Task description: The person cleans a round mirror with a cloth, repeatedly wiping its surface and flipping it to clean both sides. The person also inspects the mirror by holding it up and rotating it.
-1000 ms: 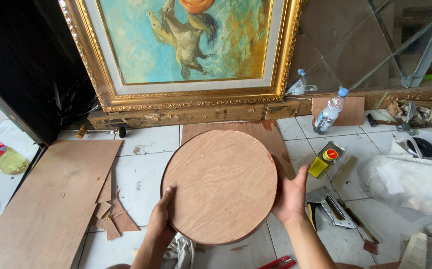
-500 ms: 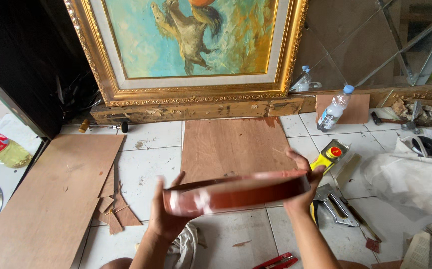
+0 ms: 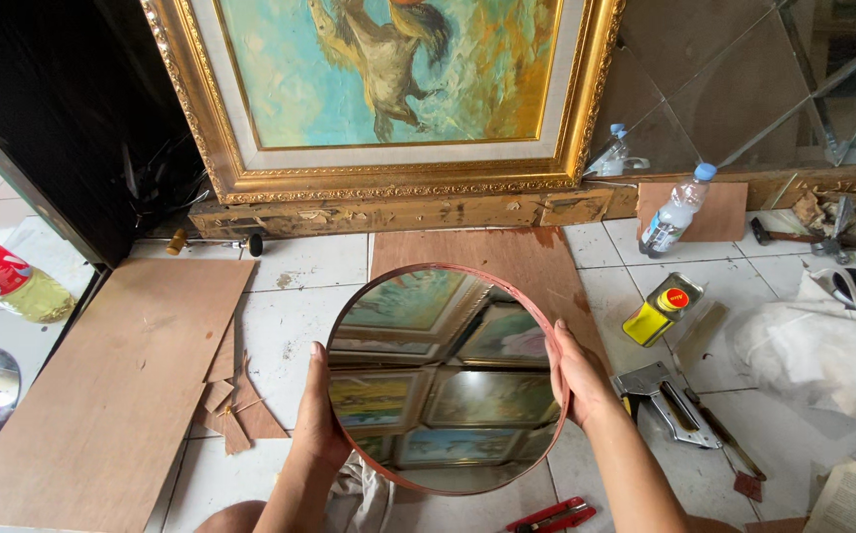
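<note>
Both forearms rise from the bottom edge of the view, and the 2 hands clasp a round mirror between them. The left hand lies along the mirror's left rim, palm pressed to the edge, thumb up along the rim; its fingers are hidden behind the disc. The right hand grips the right rim the same way, thumb on the front edge near the glass, fingers curled out of sight at the back. Neither hand is spread flat; each is closed on the rim.

The mirror is held above the tiled floor, glass side facing up toward the camera, roughly level with a slight tilt. It has a thin reddish-brown frame. The glass reflects several framed paintings in greens, blues and yellows.

Beneath and behind it lies a rectangular plywood sheet, and a larger plywood board lies toward the floor's left edge with small wood offcuts beside it. At the far edge a gold-framed painting leans upright. To the right of the mirror are a yellow tin with a red cap, a metal staple gun, a clear plastic bottle with a blue cap, and a white plastic bag. A red-handled tool lies near the bottom edge.
</note>
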